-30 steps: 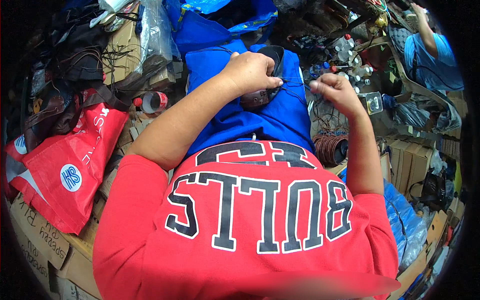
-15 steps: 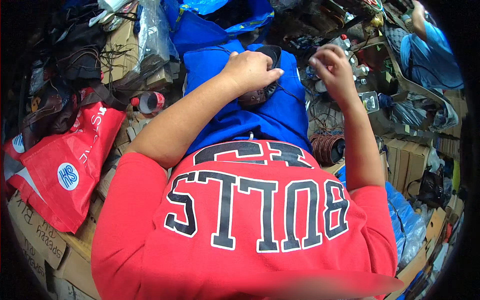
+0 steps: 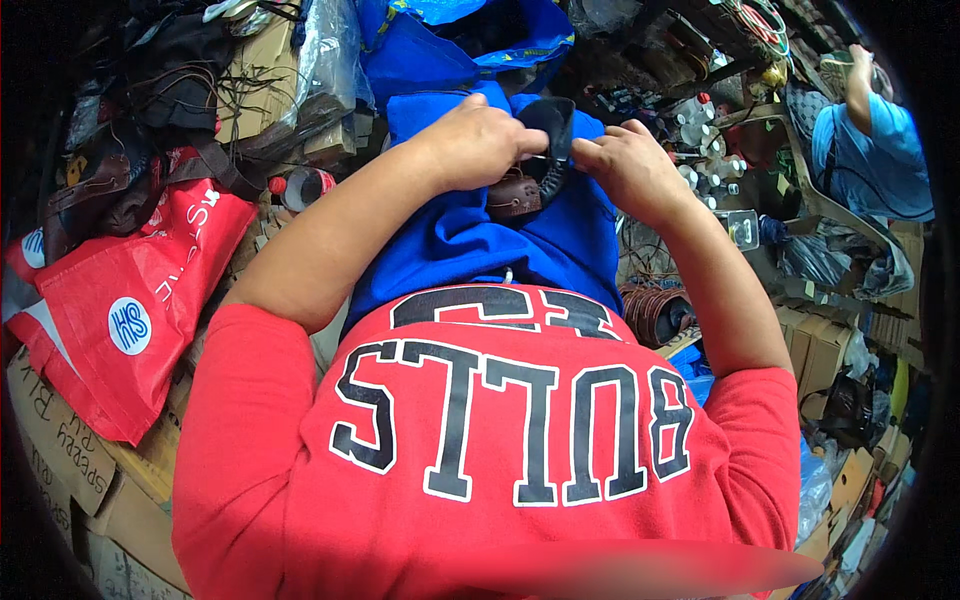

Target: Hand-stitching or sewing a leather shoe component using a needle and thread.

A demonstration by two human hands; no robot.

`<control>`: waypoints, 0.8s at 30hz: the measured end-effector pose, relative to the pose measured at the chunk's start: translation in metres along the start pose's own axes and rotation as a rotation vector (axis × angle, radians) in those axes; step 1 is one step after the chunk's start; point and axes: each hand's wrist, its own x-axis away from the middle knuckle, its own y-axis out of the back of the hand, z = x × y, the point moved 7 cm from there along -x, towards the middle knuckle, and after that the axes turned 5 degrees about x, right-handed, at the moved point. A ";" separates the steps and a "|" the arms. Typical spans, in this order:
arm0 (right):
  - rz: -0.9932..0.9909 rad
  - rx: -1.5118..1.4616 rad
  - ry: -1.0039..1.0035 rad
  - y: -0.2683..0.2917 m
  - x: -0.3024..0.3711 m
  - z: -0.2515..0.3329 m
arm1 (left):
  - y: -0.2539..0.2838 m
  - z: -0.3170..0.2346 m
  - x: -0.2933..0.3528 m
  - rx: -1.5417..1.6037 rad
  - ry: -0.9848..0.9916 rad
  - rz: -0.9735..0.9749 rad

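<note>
Right hand (image 3: 635, 165) now at black leather piece (image 3: 553, 135)

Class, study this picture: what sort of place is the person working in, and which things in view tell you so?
Probably a small, crowded repair or leather-goods workshop or market stall. Both hands work on a dark leather piece in the lap; straps and leather scraps are heaped at the left, and small bottles stand on the cluttered bench.

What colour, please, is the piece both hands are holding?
Black strap, with a brown leather part below; the head view shows it.
</note>
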 end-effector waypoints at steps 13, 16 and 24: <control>-0.616 -1.533 -0.319 0.051 -0.001 -0.052 | 0.114 -0.029 0.036 1.236 -0.255 -0.452; -0.369 -1.884 -0.145 0.052 -0.021 0.005 | 0.078 -0.086 0.027 1.555 -0.367 -0.052; 0.099 -0.442 -0.701 -0.009 0.138 -0.071 | 0.136 0.053 0.115 -0.086 0.262 -0.321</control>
